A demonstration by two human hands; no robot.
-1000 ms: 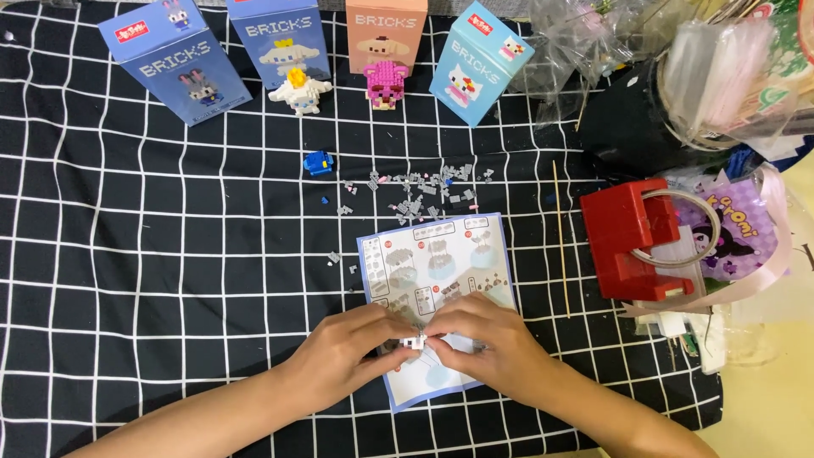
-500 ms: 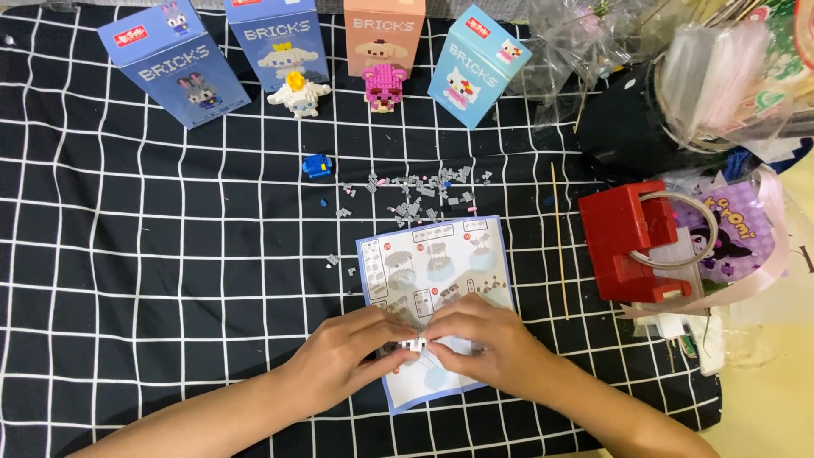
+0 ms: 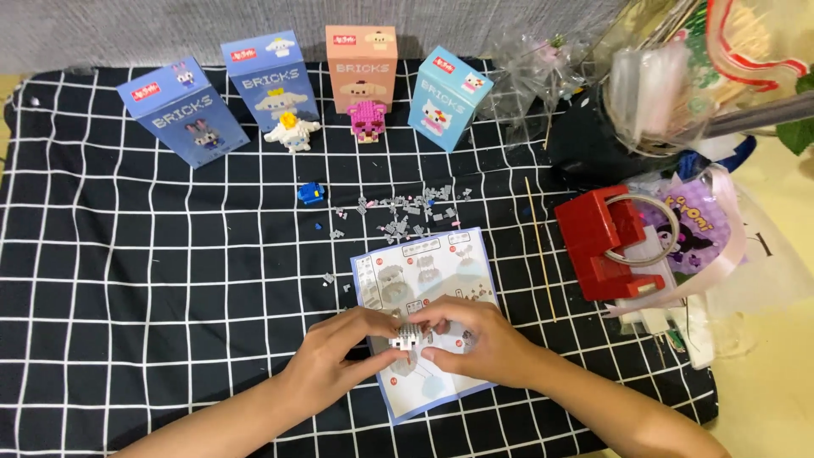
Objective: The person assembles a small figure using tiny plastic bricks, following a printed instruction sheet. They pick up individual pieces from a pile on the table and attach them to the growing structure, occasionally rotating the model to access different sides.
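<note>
My left hand [image 3: 335, 363] and my right hand [image 3: 471, 339] meet over a printed instruction sheet [image 3: 428, 280] on a black cloth with a white grid [image 3: 153, 280]. Between the fingertips of both hands sits a small grey-white brick build [image 3: 406, 337]; both hands pinch it. A scatter of several tiny grey loose bricks [image 3: 405, 212] lies beyond the sheet, with a small blue brick piece [image 3: 310, 192] to their left.
Four upright brick boxes stand at the far edge: blue [image 3: 182, 110], blue [image 3: 271, 80], pink [image 3: 361, 66] and light blue [image 3: 447, 95]. A white figure [image 3: 292, 131] and a pink figure [image 3: 367, 120] stand before them. A red box [image 3: 602, 242], plastic bags and a thin wooden stick [image 3: 539, 246] lie right.
Both hands have stayed over the sheet, with only small finger shifts on the brick build. Nothing else moved.
</note>
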